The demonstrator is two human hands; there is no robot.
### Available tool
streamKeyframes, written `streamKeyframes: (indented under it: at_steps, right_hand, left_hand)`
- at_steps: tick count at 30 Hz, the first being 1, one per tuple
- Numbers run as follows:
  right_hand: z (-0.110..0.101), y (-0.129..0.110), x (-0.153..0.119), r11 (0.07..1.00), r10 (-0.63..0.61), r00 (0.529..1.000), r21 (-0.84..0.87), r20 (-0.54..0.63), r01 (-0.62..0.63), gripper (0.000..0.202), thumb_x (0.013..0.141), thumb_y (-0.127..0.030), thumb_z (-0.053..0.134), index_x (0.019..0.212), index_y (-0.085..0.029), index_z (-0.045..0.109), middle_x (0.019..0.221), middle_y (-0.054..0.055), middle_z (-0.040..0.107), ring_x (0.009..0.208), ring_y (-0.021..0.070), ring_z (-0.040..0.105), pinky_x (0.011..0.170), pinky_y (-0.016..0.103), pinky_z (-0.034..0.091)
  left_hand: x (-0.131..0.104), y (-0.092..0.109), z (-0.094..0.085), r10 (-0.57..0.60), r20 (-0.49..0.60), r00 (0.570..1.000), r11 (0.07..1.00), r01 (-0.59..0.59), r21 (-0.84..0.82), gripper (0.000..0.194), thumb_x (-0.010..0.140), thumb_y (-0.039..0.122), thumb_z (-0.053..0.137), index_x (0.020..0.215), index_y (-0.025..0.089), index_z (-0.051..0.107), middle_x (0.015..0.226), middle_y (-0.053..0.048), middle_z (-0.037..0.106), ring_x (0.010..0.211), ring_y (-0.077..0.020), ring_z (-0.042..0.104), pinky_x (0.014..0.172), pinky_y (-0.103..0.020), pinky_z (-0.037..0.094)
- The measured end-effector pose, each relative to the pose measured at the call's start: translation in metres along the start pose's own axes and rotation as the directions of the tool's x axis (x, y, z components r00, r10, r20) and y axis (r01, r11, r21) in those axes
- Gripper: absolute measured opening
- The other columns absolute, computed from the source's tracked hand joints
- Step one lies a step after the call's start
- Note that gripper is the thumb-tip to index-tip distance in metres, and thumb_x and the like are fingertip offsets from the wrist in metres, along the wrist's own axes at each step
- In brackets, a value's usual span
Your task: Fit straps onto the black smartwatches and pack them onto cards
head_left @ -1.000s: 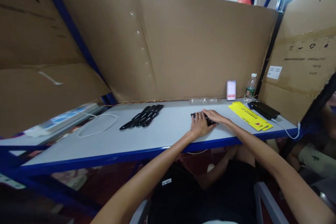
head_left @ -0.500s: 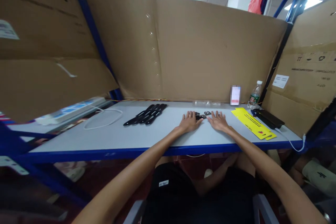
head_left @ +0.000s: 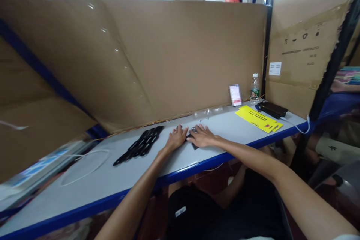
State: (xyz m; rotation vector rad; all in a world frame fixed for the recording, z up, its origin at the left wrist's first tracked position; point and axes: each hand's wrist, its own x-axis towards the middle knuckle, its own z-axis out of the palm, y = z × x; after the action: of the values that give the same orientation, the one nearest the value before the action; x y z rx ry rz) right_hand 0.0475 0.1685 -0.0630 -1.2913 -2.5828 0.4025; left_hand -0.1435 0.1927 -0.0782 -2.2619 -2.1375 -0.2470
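My left hand (head_left: 176,138) rests palm down on the grey tabletop, its fingers stretched forward and its thumb reaching toward small dark pieces. Beside it, my right hand (head_left: 201,137) lies flat with spread fingers on top of those pieces. A flat black piece (head_left: 195,146) sticks out from under the right hand toward the front, and a small metal piece (head_left: 193,130) shows at its fingertips. The rest of these parts is hidden by my hands. To the left of my hands, several long black handle-like pieces (head_left: 140,141) lie side by side, slanted.
Yellow printed cards (head_left: 257,119) lie at the right, near a black case (head_left: 272,109) with a white cable. Behind stand a phone (head_left: 235,95) and a water bottle (head_left: 254,89). Clear plastic pieces (head_left: 208,112) lie along the cardboard wall (head_left: 180,56). A white cable (head_left: 84,174) loops at the left.
The view has turned to the right and tilted. My right hand has moved leftward over the small dark and metal parts, which lay more exposed between the hands before.
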Motion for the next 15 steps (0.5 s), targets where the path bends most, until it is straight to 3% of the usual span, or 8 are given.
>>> streamKeyframes:
  at_steps: [4,8,12,15]
  right_hand:
    - [-0.013,0.031,-0.055,0.996,-0.087,0.996,-0.034,0.034,0.088,0.069,0.105,-0.062,0.025,0.163,-0.026,0.032,0.172,0.013,0.018,0.159,0.0345,0.013,0.125,0.060,0.012]
    - [-0.036,0.076,-0.083,0.991,0.029,1.000,-0.133,-0.005,-0.030,0.067,0.107,-0.058,0.020,0.163,-0.023,0.033,0.172,0.013,0.018,0.159,0.0326,0.014,0.126,0.056,0.014]
    - [-0.050,0.105,-0.066,0.959,0.214,0.975,-0.176,-0.064,-0.222,0.069,0.108,-0.054,0.018,0.163,-0.016,0.032,0.171,0.017,0.018,0.159,0.0321,0.014,0.126,0.051,0.014]
    - [-0.047,0.107,-0.035,0.936,0.289,0.950,-0.172,-0.115,-0.306,0.067,0.108,-0.052,0.019,0.161,-0.015,0.035,0.170,0.018,0.022,0.158,0.0329,0.018,0.125,0.051,0.015]
  left_hand:
    - [0.021,0.039,0.001,0.111,0.032,0.993,0.994,-0.111,-0.009,0.066,0.102,0.057,0.031,0.158,0.025,0.041,0.165,-0.020,0.035,0.152,-0.0432,0.030,0.115,-0.069,0.027]
    - [0.016,0.087,0.006,0.277,0.068,0.958,0.960,-0.273,-0.057,0.063,0.104,0.053,0.023,0.158,0.025,0.043,0.168,-0.015,0.031,0.157,-0.0392,0.020,0.121,-0.065,0.020]
    - [-0.005,0.114,0.010,0.357,0.045,0.933,0.927,-0.348,-0.142,0.076,0.101,0.065,0.023,0.161,0.019,0.038,0.170,-0.015,0.025,0.160,-0.0346,0.011,0.125,-0.059,0.013]
    - [-0.022,0.109,0.008,0.384,0.031,0.923,0.915,-0.375,-0.149,0.084,0.098,0.072,0.022,0.162,0.019,0.034,0.171,-0.014,0.022,0.160,-0.0330,0.008,0.126,-0.058,0.009]
